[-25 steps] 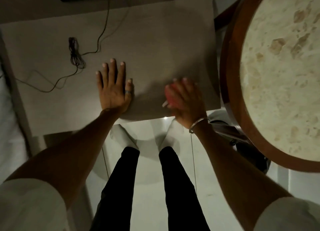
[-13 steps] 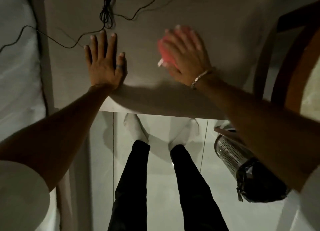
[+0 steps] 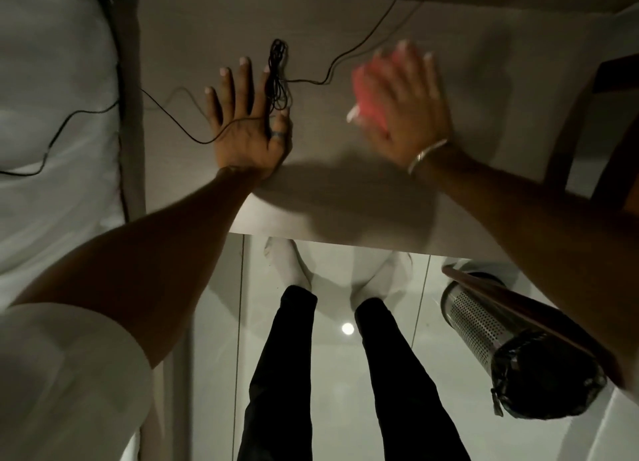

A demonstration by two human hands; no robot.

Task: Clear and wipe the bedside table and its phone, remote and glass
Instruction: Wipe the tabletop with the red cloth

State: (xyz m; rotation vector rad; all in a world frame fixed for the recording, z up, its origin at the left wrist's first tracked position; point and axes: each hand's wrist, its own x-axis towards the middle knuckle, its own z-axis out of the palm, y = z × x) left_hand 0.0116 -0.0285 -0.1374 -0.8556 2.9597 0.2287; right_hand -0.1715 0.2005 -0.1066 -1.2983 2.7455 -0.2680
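The pale bedside table (image 3: 345,197) fills the upper middle of the head view. My left hand (image 3: 247,118) lies flat on it, fingers spread, with a black cable (image 3: 278,76) running across the back of the hand and a bundled coil by the fingertips. My right hand (image 3: 406,101) presses a pink cloth (image 3: 368,94) flat against the tabletop to the right; the hand is motion-blurred. No phone, remote or glass is in view.
White bedding (image 3: 52,114) borders the table on the left. A perforated metal bin (image 3: 484,332) with a black liner stands on the glossy floor at lower right. Dark wooden furniture (image 3: 615,73) rises at the right edge. My legs stand under the table's front edge.
My right hand has swept the pink cloth from the table's front edge towards the back. My view has shifted left, bringing the bedding and bin in. The cable now lies over my left hand.
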